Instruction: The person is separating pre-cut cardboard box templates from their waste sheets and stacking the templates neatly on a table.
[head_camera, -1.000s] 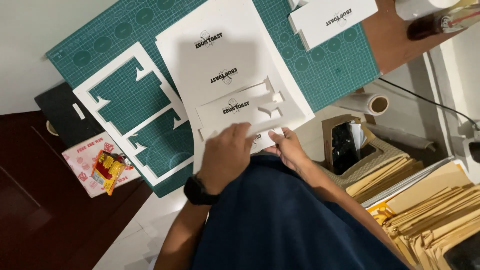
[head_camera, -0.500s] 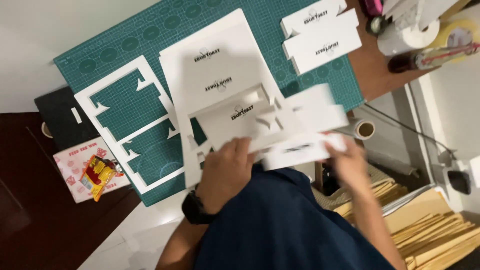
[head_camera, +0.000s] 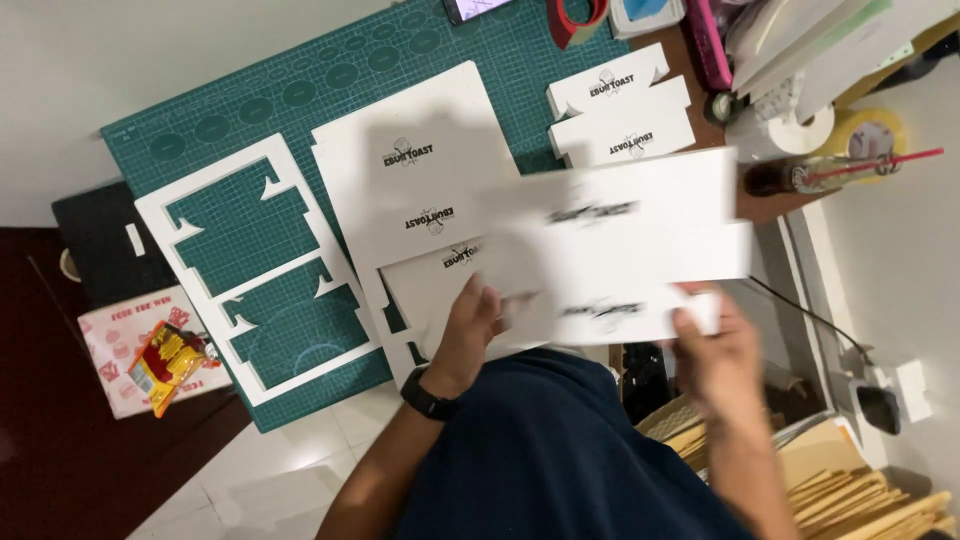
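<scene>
Holding white card cutout (head_camera: 630, 240), right hand (head_camera: 715, 350)

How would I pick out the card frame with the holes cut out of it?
Start at the big green cutting mat covering the desk. On its left part, left of the printed white sheet under the left hand, lies the white frame. Unlike the solid cards around it, green mat shows through its two large openings.
</scene>
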